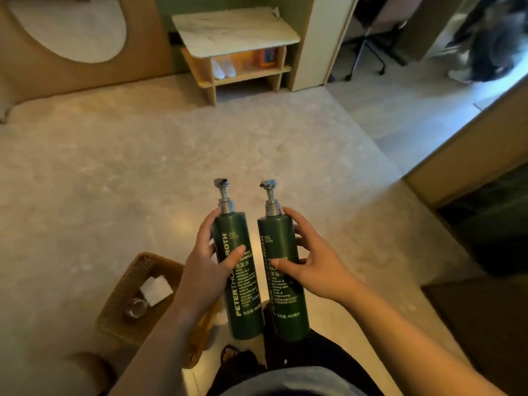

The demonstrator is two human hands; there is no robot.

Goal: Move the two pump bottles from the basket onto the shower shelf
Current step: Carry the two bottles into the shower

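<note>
Currently both hands are up in front of the body, each wrapped round one bottle. Left hand grips the dark green shampoo pump bottle with a silver pump head, fingers curled round its left side, thumb across the front label. Right hand grips the second dark green pump bottle with a silver pump head, fingers round its right side, thumb on the label. Bottles upright, tilted slightly away, side by side, narrow gap between them, not touching. Both held in the air above the pale marble-look floor, clear of the brown woven wicker basket, which sits on the floor at lower left, partly behind the left forearm. Basket holds a white folded packet and a small clear jar. Far ahead against the wall stands a wooden bench-like shelf unit with a white marble top, well apart from the bottles; white slippers sit on its lower shelf.
</note>
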